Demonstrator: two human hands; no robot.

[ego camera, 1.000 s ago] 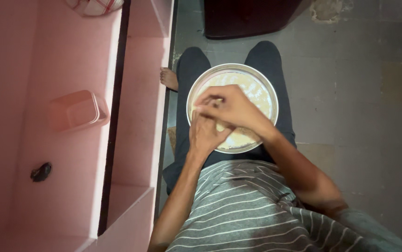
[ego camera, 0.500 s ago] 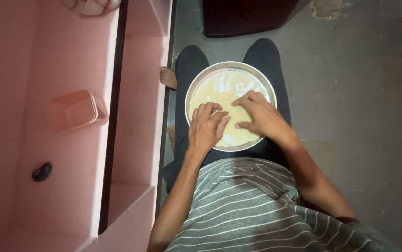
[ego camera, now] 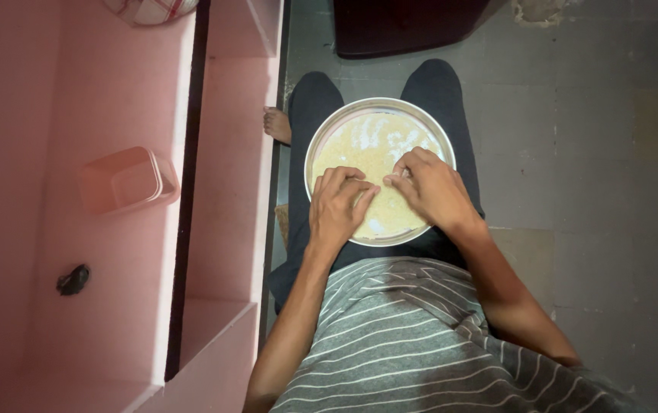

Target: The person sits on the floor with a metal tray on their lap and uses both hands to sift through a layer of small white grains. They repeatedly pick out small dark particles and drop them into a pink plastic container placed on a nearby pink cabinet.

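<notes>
A round metal plate (ego camera: 329, 126) rests on my lap, spread with small pale yellow grains (ego camera: 359, 149). My left hand (ego camera: 338, 206) lies on the near left part of the grains, fingers bent and apart, tips touching them. My right hand (ego camera: 433, 187) lies on the near right part, fingers curled down onto the grains. The two hands sit side by side, fingertips close together near the plate's middle. Neither hand clearly grips anything. A whitish bare patch shows at the plate's far side.
A pink shelf unit (ego camera: 222, 191) stands at my left, holding a pink plastic box (ego camera: 126, 180) and a small dark object (ego camera: 73, 280). A checked cloth (ego camera: 149, 9) lies at its far end. My bare foot (ego camera: 277, 124) shows beside it. A dark bin (ego camera: 409, 27) stands ahead on the grey floor.
My right hand, which lay over the left a second ago, has moved right and apart. Both hands now rest separately on the grains.
</notes>
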